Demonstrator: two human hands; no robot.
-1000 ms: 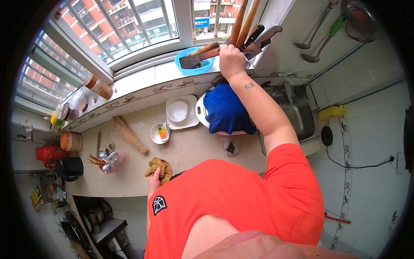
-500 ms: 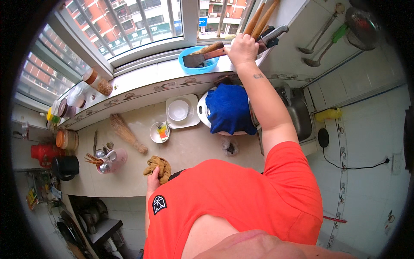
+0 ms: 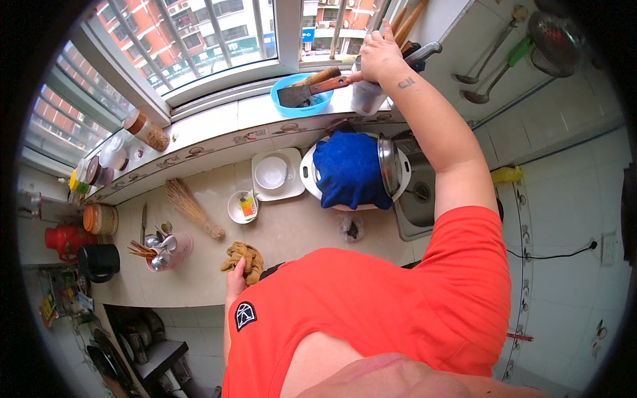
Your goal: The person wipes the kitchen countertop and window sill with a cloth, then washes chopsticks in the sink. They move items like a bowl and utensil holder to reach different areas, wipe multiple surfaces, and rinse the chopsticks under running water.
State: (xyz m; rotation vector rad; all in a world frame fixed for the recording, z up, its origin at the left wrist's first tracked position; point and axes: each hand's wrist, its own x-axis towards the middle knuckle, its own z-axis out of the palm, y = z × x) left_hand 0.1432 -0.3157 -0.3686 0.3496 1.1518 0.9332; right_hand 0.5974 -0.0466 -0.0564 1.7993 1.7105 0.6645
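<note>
My left hand point(image 3: 237, 281), low on the left by the counter edge, is closed on a crumpled brown cloth point(image 3: 245, 261). My right hand point(image 3: 381, 58) reaches far out to the window sill. It grips the upper part of a clear plastic container point(image 3: 367, 99), thumb on the near left side; the hand partly hides its rim. Wooden sticks point(image 3: 411, 25) and a grey-handled knife point(image 3: 424, 53) stick out beyond the hand. Just left, a scraper point(image 3: 300, 94) with a wooden handle lies across a light-blue bowl point(image 3: 302, 108).
A blue cloth point(image 3: 350, 169) covers a white pot beside the sink point(image 3: 419, 192). On the counter are white bowls point(image 3: 271, 172), a straw brush point(image 3: 192, 207), a small plastic bag point(image 3: 352, 229) and a pink utensil holder point(image 3: 174, 255). Jars point(image 3: 151, 132) line the sill; ladles point(image 3: 483, 86) hang right.
My right hand has moved slightly farther out, one finger now raised. More of the clear container shows below it, and the arm has swung right, uncovering the metal lid and sink. The left hand stays put.
</note>
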